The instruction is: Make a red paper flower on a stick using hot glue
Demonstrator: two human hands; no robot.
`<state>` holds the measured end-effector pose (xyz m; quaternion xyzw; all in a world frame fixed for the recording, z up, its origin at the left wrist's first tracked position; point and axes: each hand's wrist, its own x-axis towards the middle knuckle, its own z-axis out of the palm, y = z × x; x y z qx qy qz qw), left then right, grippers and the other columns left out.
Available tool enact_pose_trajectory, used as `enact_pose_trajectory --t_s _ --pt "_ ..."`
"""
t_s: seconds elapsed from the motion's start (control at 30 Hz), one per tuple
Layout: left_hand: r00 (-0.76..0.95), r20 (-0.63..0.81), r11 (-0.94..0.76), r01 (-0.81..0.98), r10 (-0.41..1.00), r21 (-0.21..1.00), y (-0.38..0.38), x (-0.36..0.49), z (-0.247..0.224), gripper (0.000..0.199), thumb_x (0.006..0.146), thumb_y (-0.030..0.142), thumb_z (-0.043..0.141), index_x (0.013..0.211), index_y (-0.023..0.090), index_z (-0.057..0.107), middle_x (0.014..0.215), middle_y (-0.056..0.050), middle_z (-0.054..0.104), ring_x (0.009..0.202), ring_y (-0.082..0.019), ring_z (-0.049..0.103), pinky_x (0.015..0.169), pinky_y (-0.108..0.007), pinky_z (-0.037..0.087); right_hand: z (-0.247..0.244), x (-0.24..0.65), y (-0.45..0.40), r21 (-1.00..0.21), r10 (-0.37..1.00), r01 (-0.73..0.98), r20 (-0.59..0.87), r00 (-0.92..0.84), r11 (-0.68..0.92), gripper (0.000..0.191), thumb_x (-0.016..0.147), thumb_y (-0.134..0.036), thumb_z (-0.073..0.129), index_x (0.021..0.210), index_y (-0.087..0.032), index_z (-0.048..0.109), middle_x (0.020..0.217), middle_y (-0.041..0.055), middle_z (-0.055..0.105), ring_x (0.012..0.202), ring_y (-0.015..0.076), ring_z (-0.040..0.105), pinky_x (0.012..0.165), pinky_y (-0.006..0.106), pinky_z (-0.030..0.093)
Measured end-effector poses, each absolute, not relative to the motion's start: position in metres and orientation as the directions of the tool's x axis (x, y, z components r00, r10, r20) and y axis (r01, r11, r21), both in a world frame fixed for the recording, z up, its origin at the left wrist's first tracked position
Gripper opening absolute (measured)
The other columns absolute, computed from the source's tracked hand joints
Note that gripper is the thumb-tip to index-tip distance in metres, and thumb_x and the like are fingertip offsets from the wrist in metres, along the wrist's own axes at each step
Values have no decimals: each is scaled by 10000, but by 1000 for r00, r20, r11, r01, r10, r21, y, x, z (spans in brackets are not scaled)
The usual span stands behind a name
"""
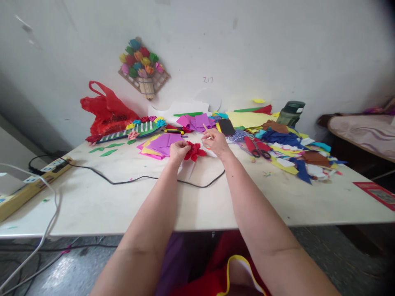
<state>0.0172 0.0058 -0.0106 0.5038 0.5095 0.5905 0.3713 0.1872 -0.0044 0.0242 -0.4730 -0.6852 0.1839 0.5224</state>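
Between my two hands is a red paper flower (195,151), its petals spread out. My left hand (179,150) pinches the flower at its left side. A thin, light-coloured stick (205,127) pokes up from the fingers of my right hand (216,142), which are closed around it just right of the flower. What kind of stick it is I cannot make out. A stack of purple, yellow and pink paper sheets (160,144) lies left of my left hand. Red-handled scissors (257,150) rest to the right of my right hand.
A black cable (123,182) crosses the table near my wrists from a power strip (46,174). Heaped paper scraps (296,148) cover the right side, with a dark green bottle (291,113) behind. At the back left stand a red plastic bag (108,109) and a flower-trimmed board (135,132).
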Motion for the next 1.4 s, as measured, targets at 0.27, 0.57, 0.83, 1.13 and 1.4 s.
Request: enact_pose_trajectory --t_s 0.27,0.57,0.83,1.13,1.4 --pt "-113 204 -216 -108 973 970 -3 17 -6 116 514 208 700 554 162 601 509 18 585 475 -95 502 492 -216 382 35 202 -15 -579 916 813 357 183 64 206 845 -331 557 762 -199 692 880 70 714 848 215 626 719 301 440" --pt "-21 203 -204 -116 979 972 -4 15 -7 244 470 283 793 557 154 605 509 9 587 466 -85 482 478 -211 354 31 190 -17 -503 916 821 396 -59 270 181 805 -306 633 936 -234 735 1017 29 733 923 199 633 757 289 446" --pt "29 200 -200 -24 979 980 -6 19 -6 221 498 280 788 594 150 638 528 4 608 496 -112 541 502 -227 418 32 173 -26 -345 889 876 423 -176 338 202 825 -379 619 897 -243 750 1026 57 704 930 222 629 743 307 455" --pt "65 198 -202 57 978 978 -9 21 -5 213 541 267 732 705 136 699 580 -23 658 535 -141 592 544 -248 461 32 172 -29 -302 898 908 413 -150 291 207 832 -274 532 768 -220 721 960 73 716 880 226 628 685 312 410" --pt "161 174 -170 -39 972 985 -12 19 -3 189 523 304 703 630 151 674 534 -11 609 497 -121 525 523 -243 408 31 175 -27 -373 904 881 408 -125 290 204 811 -315 545 758 -231 724 829 44 720 818 209 615 673 294 399"
